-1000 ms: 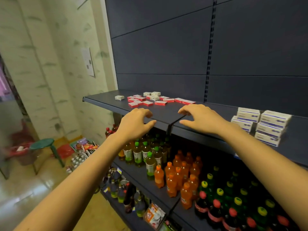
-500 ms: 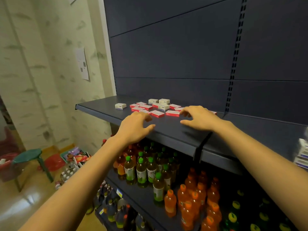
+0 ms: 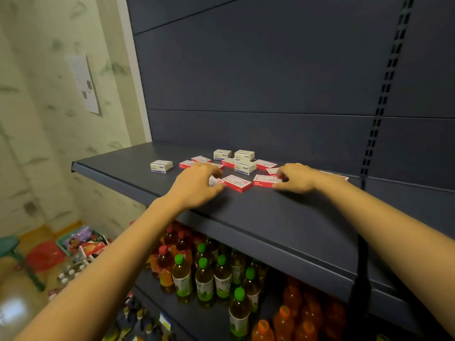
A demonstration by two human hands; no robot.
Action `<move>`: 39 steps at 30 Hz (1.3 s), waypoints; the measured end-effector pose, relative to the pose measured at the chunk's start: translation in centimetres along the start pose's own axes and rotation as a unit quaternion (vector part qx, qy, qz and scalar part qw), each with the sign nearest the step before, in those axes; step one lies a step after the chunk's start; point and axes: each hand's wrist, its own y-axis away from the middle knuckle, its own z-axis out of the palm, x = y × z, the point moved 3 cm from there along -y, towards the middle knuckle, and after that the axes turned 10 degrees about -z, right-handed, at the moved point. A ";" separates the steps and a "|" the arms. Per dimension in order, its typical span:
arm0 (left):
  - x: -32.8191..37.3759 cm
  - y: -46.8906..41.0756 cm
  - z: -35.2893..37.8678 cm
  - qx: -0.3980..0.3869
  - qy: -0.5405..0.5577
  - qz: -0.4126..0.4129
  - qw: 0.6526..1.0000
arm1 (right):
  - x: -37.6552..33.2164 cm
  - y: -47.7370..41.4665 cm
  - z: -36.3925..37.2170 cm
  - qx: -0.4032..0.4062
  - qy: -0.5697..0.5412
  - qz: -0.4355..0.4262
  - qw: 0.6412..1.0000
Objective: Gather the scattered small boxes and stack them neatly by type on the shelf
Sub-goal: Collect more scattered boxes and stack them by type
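Small boxes lie scattered on the dark blue shelf. The white boxes include one apart at the left and others at the back. Flat red-and-white boxes lie around them, one at the front. My left hand curls its fingers and thumb round a red box, which is mostly hidden. My right hand pinches the right end of another red box between fingers and thumb.
Lower shelves hold green-capped bottles and orange bottles. On the floor at the left stand a green stool, a red basin and a basket of packets. An upright slotted post rises at the right.
Both hands have moved forward from the shelf's front edge to the scattered red boxes and closed on them. The view has shifted left, and the stacked white boxes at the right have left the frame.
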 end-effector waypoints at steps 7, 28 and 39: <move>-1.4 -5.3 1.5 -0.074 0.020 0.086 0.993 | 0.2 -1.7 0.2 -0.035 0.052 0.032 0.998; 1.4 -14.2 3.6 -0.272 0.044 0.336 0.900 | -2.9 9.8 -2.2 0.111 0.052 0.219 0.968; 14.0 -7.4 -0.2 -0.237 0.184 0.463 0.834 | -3.9 23.5 -4.2 0.184 0.044 0.310 0.932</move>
